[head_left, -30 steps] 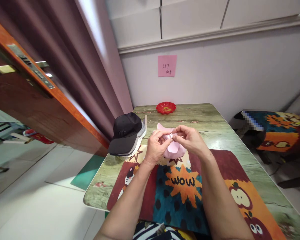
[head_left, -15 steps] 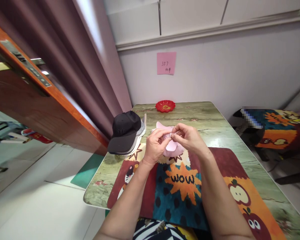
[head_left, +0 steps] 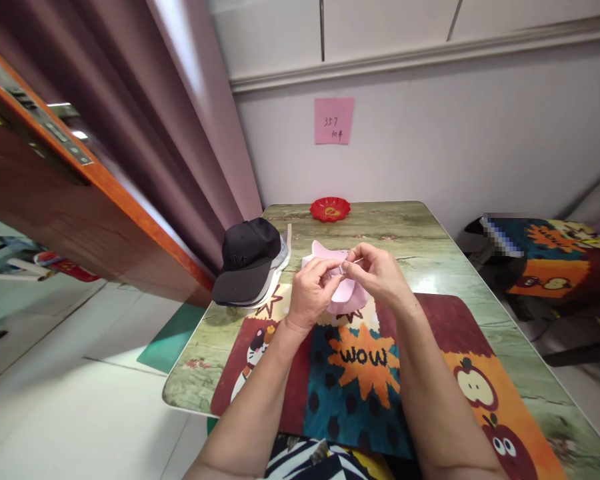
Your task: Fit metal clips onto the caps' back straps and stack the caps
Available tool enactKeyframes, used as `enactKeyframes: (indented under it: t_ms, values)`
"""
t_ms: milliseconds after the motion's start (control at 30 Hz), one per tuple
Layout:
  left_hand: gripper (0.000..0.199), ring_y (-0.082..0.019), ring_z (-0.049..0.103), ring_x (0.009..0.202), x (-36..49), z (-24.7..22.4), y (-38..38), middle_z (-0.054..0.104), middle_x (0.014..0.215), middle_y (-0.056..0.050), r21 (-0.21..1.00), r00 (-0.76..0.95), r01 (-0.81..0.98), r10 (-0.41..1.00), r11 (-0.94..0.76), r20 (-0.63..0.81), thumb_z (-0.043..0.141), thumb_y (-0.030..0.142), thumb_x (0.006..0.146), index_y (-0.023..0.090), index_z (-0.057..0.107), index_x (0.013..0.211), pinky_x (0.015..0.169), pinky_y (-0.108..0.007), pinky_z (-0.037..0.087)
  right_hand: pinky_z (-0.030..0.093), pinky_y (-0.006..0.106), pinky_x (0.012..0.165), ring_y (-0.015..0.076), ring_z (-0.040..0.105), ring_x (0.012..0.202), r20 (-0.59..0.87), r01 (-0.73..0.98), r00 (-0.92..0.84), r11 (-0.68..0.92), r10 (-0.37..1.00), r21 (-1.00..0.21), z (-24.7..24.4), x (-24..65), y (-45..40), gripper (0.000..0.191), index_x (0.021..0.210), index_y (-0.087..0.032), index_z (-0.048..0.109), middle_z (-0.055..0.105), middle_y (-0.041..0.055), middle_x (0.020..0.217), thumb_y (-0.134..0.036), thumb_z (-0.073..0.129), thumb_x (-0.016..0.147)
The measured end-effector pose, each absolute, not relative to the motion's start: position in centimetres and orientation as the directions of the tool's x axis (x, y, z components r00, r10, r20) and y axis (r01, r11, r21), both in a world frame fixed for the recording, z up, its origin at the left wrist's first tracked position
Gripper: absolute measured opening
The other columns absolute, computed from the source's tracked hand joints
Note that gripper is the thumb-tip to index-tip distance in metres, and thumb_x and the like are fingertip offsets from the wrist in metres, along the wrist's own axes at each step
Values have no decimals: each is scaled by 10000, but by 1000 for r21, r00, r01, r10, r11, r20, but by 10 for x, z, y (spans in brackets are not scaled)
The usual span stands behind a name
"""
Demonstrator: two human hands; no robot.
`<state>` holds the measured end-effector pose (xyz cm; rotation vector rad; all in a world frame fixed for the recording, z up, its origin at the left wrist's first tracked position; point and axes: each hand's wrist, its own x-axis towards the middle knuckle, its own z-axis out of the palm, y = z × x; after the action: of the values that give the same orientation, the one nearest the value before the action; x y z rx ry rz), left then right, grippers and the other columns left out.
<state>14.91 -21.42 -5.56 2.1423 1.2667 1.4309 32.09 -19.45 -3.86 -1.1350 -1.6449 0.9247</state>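
A pink cap (head_left: 347, 298) sits on the patterned mat (head_left: 325, 400), partly covered by my hands. My left hand (head_left: 311, 292) is closed, pinching a thin pale strap (head_left: 336, 271) of the cap between thumb and fingers. From the other side, my right hand (head_left: 380, 275) pinches the same strap close to the left fingertips. Fingers hide much of the strap and its fastening. To the left, a black cap (head_left: 250, 248) tops a stack with paler caps (head_left: 273, 285) beneath it.
A red scalloped dish (head_left: 330, 209) stands at the back of the marbled table (head_left: 380, 227). Above it, a pink note (head_left: 334, 121) is stuck on the wall. An orange-edged door (head_left: 130, 207) and a curtain are at left. Another patterned surface (head_left: 555, 263) is at right.
My fingers have shifted slightly at the strap, and a little more of it shows between them. The view has tilted a bit; the caps and dish stay put.
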Motion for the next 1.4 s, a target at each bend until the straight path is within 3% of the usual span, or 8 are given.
enactKeyframes:
  t_ms: [333, 533, 867, 1400]
  values:
    - [118, -107, 553, 605, 154, -58, -214, 688, 886, -33, 609, 144, 550, 784, -571, 604, 681, 235, 862, 194, 698, 971, 634, -250, 467, 401, 237, 532, 138, 562, 601, 171, 246, -172, 210, 970, -946, -37, 323, -194, 109, 700, -200, 567, 625, -4, 682, -278, 636, 731]
    - [105, -112, 548, 617, 153, -54, -214, 687, 886, -36, 556, 162, 595, 765, -580, 623, 676, 204, 860, 185, 697, 960, 640, -250, 453, 362, 234, 522, 118, 502, 554, 169, 354, -166, 218, 972, -909, -37, 322, -194, 78, 660, -204, 552, 622, -19, 650, -234, 605, 709]
    - [124, -181, 650, 861, 157, -50, -214, 721, 958, -68, 449, 243, 635, 714, -629, 657, 621, 190, 905, 186, 684, 1012, 755, -280, 481, 449, 265, 615, 167, 613, 661, 139, 308, -188, 192, 972, -932, -35, 329, -193, 59, 700, -193, 604, 671, 12, 696, -241, 619, 730]
    - [132, -171, 671, 880, 155, -51, -213, 720, 963, -58, 383, 315, 609, 655, -695, 687, 599, 167, 915, 186, 667, 1027, 766, -273, 510, 459, 265, 626, 166, 600, 687, 163, 243, -281, 235, 946, -941, -44, 336, -188, 110, 737, -190, 641, 665, 17, 728, -294, 631, 769]
